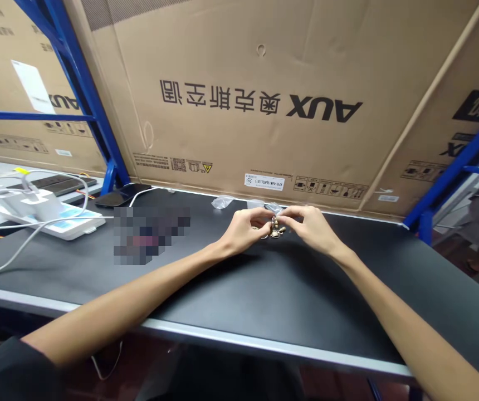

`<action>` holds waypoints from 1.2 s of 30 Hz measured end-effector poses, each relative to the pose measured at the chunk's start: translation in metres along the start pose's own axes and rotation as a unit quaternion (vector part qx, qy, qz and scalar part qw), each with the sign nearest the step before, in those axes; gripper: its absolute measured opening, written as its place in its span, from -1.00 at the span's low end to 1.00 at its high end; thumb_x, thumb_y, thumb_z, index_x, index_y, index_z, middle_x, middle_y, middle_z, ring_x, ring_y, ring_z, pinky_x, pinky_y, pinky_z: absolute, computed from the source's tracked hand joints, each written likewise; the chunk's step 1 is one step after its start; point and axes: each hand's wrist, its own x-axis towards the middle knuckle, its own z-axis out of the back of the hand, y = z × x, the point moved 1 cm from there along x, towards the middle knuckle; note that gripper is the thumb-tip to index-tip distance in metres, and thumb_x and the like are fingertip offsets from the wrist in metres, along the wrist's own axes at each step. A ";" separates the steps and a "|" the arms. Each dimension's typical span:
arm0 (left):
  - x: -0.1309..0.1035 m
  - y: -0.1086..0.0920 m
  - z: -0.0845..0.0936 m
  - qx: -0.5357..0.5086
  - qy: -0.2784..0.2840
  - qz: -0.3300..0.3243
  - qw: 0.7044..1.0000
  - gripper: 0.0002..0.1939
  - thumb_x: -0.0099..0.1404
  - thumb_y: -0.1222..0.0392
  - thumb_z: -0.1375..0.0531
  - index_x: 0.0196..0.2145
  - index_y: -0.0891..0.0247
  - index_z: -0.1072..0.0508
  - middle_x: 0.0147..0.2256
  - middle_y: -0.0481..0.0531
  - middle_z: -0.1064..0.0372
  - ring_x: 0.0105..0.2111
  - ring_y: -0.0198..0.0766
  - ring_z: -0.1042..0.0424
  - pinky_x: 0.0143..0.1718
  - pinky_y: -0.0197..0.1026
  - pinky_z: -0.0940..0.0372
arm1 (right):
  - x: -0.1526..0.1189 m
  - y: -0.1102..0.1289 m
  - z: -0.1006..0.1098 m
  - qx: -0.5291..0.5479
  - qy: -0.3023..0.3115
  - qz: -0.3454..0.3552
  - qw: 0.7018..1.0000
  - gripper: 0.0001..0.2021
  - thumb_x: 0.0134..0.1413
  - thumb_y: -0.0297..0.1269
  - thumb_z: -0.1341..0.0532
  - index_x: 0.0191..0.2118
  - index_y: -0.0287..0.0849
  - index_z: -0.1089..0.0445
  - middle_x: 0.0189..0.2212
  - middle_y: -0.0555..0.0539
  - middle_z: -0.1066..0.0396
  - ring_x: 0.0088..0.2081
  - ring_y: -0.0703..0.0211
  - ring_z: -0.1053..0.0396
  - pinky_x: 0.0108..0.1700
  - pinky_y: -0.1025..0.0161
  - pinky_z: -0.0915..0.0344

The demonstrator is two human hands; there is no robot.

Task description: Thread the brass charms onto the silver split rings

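Observation:
Over the black tabletop (239, 301), a small cluster of gold-coloured metal charms (276, 231) with rings hangs between my two hands. My left hand (242, 229) is closed in a pinch around its left side, where a ring shows below the fingers. Thumb and forefinger of my right hand (313, 228) pinch the cluster's upper right edge. Fingers partly cover the piece, so its exact kind is unclear. Just behind the hands lies a small clear plastic bag (274, 208), and another crumpled clear bag (221, 201) is farther left.
A large AUX cardboard box (223, 145) stands behind the table, between blue metal posts (97, 111). To the left are a white power strip (76, 227) with plugs and cables, and a dark phone (115, 198). A blurred-out patch (145, 239) covers something on the table.

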 end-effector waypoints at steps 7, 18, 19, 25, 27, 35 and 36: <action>0.000 0.000 0.000 0.000 0.011 0.001 1.000 -0.73 0.22 0.19 -0.24 -0.14 0.33 -0.56 -0.21 0.10 -0.58 -0.28 -0.19 -0.58 -0.16 -0.18 -0.50 | -0.001 -0.003 -0.007 0.029 -0.013 -0.016 0.999 -0.82 0.19 -0.27 -0.20 -0.27 -0.14 -0.57 -0.29 -0.03 -0.61 -0.30 0.14 -0.53 -0.17 0.22 -0.43; 0.001 0.003 0.003 -0.007 -0.011 0.007 1.000 -0.57 0.25 0.14 -0.23 0.05 0.35 -0.44 -0.17 0.16 -0.57 -0.28 -0.20 -0.59 -0.19 -0.18 -0.51 | -0.003 -0.006 -0.017 0.095 -0.007 -0.037 0.995 -0.79 0.15 -0.24 -0.26 -0.15 -0.19 -0.56 -0.18 -0.12 -0.60 -0.15 0.04 -0.56 -0.03 0.14 -0.47; 0.001 0.002 0.003 -0.007 -0.010 0.006 1.000 -0.58 0.26 0.12 -0.23 0.03 0.36 -0.45 -0.17 0.17 -0.57 -0.29 -0.20 -0.59 -0.20 -0.19 -0.51 | -0.003 -0.005 -0.017 0.097 -0.007 -0.037 0.995 -0.78 0.15 -0.24 -0.26 -0.15 -0.19 -0.56 -0.17 -0.12 -0.60 -0.14 0.03 -0.56 -0.01 0.13 -0.46; 0.005 0.002 0.009 0.036 -0.003 0.004 0.999 -0.74 0.25 0.07 -0.25 -0.23 0.34 -0.48 -0.28 0.10 -0.54 -0.34 -0.21 -0.57 -0.35 -0.28 -0.45 | -0.002 -0.004 -0.011 0.073 -0.002 -0.036 0.997 -0.79 0.12 -0.25 -0.27 -0.17 -0.16 -0.59 -0.18 -0.10 -0.61 -0.13 0.00 -0.55 0.00 0.09 -0.45; 0.006 0.004 0.011 0.065 -0.002 0.002 0.998 -0.79 0.27 0.08 -0.23 -0.29 0.30 -0.46 -0.36 0.03 -0.53 -0.40 -0.25 -0.56 -0.40 -0.29 -0.41 | -0.002 -0.007 -0.011 0.067 0.006 -0.040 0.997 -0.80 0.11 -0.25 -0.27 -0.18 -0.16 -0.60 -0.19 -0.10 -0.61 -0.15 -0.01 -0.55 -0.01 0.07 -0.45; 0.003 -0.001 0.013 0.225 -0.065 -0.013 0.972 -0.88 0.39 0.13 -0.11 -0.21 0.17 -0.42 -0.35 -0.09 -0.57 -0.40 -0.27 -0.49 -0.29 -0.25 -0.25 | -0.001 -0.007 -0.019 0.074 0.027 -0.024 0.997 -0.78 0.15 -0.22 -0.26 -0.11 -0.14 -0.53 -0.21 -0.06 -0.60 -0.21 0.11 -0.55 -0.08 0.16 -0.47; 0.002 -0.003 0.012 0.236 -0.068 -0.013 0.969 -0.89 0.40 0.14 -0.10 -0.20 0.16 -0.41 -0.34 -0.10 -0.57 -0.41 -0.28 -0.48 -0.31 -0.26 -0.23 | -0.002 -0.005 -0.020 0.067 0.019 -0.021 0.997 -0.76 0.16 -0.20 -0.25 -0.09 -0.13 -0.52 -0.22 -0.06 -0.60 -0.22 0.12 -0.55 -0.11 0.16 -0.47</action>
